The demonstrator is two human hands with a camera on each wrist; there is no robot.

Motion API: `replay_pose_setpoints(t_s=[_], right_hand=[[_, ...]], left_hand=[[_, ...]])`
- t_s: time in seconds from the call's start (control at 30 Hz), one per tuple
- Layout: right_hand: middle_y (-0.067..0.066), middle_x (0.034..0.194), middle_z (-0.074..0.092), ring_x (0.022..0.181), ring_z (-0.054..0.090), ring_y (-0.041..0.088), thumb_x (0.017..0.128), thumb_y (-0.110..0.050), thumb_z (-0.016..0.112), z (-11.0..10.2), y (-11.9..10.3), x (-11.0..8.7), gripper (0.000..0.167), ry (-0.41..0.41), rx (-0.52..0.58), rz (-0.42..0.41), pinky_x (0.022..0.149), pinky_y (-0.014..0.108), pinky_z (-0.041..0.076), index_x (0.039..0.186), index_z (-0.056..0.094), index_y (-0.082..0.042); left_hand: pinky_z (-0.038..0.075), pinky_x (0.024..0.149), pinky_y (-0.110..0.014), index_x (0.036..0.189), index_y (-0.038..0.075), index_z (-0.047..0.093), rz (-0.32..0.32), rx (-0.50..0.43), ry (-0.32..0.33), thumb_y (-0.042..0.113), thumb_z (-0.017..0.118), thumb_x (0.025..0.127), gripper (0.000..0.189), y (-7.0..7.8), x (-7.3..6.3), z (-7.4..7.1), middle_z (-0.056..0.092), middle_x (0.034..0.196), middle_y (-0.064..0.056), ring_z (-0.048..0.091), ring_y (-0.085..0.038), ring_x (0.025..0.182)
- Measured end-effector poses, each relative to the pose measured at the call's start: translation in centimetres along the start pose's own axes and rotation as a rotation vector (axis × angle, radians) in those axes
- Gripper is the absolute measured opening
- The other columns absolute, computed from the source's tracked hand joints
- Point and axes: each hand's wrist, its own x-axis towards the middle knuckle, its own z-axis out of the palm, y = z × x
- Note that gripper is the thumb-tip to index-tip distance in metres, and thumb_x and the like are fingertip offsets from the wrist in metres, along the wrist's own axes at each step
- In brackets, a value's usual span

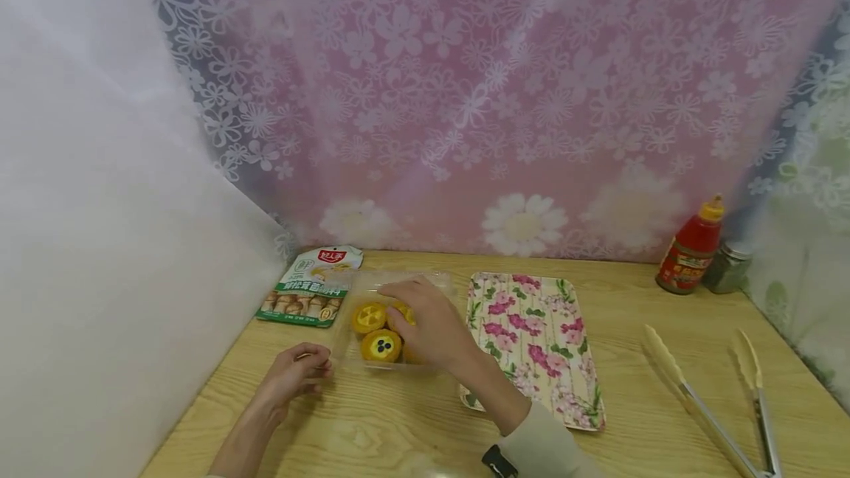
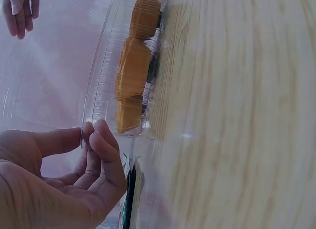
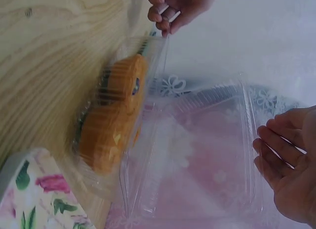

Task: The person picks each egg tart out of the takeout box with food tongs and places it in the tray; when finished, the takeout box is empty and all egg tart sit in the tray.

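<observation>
A clear plastic box (image 1: 397, 366) stands on the table with several egg tarts (image 1: 381, 346) inside, one topped with dark berries. Its hinged clear lid (image 3: 202, 150) is raised at the far side. My left hand (image 1: 295, 373) is at the box's near left corner; in the left wrist view its thumb and forefinger pinch the thin plastic rim. Over the right part of the box reaches my right hand (image 1: 432, 327), hiding some tarts in the head view. In the right wrist view, its relaxed fingers (image 3: 279, 145) are beside the lid's outer edge and hold nothing.
Right of the box lies a floral tray (image 1: 531, 345). A snack pouch (image 1: 308, 290) lies behind the left hand. Metal tongs (image 1: 724, 419) with cream tips lie spread at the right. A red sauce bottle (image 1: 690, 253) and a small jar (image 1: 727, 269) stand at the back right.
</observation>
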Motion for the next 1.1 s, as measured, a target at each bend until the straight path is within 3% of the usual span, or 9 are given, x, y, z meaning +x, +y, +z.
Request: replay_pose_setpoints(t_s=[0.27,0.53,0.73,0.97,1.1], right_hand=[[0.005,0.126,0.073,0.121,0.063,0.026,0.1,-0.01,0.07,-1.6,1.2,0.3,0.03,0.072,-0.005,0.062,0.097,0.047,0.056,0.129,0.073,-0.012],[0.006,0.125,0.074,0.124,0.06,0.032,0.1,-0.008,0.067,-2.5,2.3,0.7,0.028,0.144,0.028,0.113,0.11,0.059,0.043,0.127,0.074,-0.011],[0.012,0.136,0.068,0.131,0.058,0.035,0.102,-0.007,0.065,-3.3,3.3,1.2,0.033,0.151,0.134,0.138,0.111,0.059,0.044,0.134,0.069,-0.006],[0.005,0.149,0.059,0.141,0.049,0.035,0.106,-0.02,0.063,-3.8,4.8,0.8,0.035,0.167,0.281,0.299,0.115,0.061,0.04,0.141,0.065,-0.019],[0.004,0.15,0.058,0.142,0.049,0.036,0.108,-0.022,0.06,-4.1,5.6,0.5,0.034,0.185,0.423,0.344,0.115,0.059,0.04,0.142,0.064,-0.022]], left_hand=[[0.056,0.068,-0.033,0.124,-0.005,0.06,-0.012,0.011,-0.001,0.02,0.062,0.106,0.031,-0.4,0.0,0.2,0.07,0.098,-0.009,0.07,-0.022,0.09],[0.056,0.069,-0.037,0.121,-0.004,0.062,-0.023,0.029,0.019,0.02,0.062,0.106,0.028,-0.5,0.1,0.3,0.07,0.098,-0.01,0.071,-0.024,0.09],[0.057,0.068,-0.036,0.12,-0.004,0.063,-0.008,0.024,0.015,0.019,0.063,0.106,0.027,-0.2,0.0,0.2,0.071,0.097,-0.009,0.071,-0.023,0.089],[0.057,0.067,-0.035,0.119,-0.004,0.064,0.011,0.019,0.016,0.018,0.064,0.105,0.026,-0.2,-0.1,0.5,0.071,0.096,-0.009,0.072,-0.023,0.089],[0.058,0.068,-0.035,0.119,-0.004,0.064,0.006,0.028,0.01,0.018,0.063,0.105,0.026,-0.1,-0.2,0.5,0.071,0.096,-0.009,0.072,-0.023,0.089]])
